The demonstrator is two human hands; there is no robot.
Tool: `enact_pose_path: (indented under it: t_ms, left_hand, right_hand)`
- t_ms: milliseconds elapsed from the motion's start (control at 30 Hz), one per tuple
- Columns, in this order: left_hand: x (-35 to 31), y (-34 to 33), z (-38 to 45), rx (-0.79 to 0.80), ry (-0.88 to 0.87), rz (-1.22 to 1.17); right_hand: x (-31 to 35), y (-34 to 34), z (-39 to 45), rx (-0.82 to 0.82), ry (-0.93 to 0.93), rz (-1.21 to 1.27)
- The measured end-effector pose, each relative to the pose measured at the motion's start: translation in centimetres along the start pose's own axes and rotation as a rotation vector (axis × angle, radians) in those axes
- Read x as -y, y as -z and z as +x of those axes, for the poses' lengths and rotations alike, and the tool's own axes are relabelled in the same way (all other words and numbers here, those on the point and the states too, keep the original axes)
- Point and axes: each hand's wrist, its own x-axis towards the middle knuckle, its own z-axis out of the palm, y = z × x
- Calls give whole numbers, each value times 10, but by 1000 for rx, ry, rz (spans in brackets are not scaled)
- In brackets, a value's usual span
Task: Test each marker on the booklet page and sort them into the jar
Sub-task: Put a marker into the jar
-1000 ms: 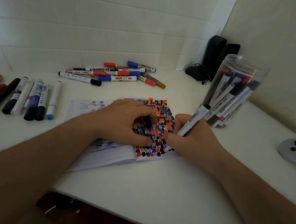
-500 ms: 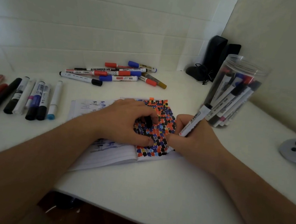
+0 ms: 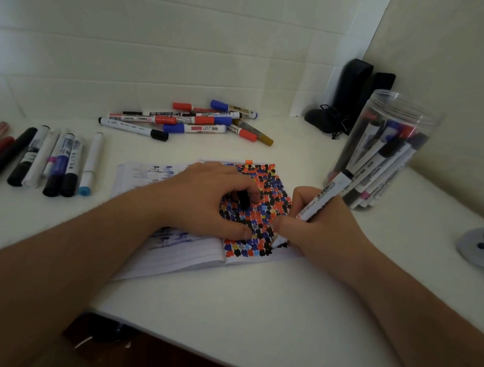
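The right hand [image 3: 322, 227] pinches a slim white whiteboard marker [image 3: 321, 199], its tip pressed to the lower right corner of the booklet [image 3: 186, 249]. That page is dense with small black, red, blue and orange blots. The left hand [image 3: 203, 200] rests on the booklet, fingers curled round a small black cap [image 3: 243, 198]. Just beyond the right hand stands the clear, round plastic jar [image 3: 387, 150], open-topped and packed with leaning markers. A loose heap of capped markers [image 3: 187, 121] lies near the back wall; a tidy row of thicker markers [image 3: 46, 159] lies at the left. The smooth white worktop [image 3: 252, 304] is bare between the booklet and its curved near edge.
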Motion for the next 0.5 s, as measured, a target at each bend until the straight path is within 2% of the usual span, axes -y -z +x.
enact_pose_path:
  t_ms: [300,500]
  left_hand:
    - [0,-2,-1,-49,13,-51]
    - [6,-1,-5,-209,137,-359]
  right_hand:
    - [-2,2,1,39,-3,-11]
    - [-3,14,3,9,29,538]
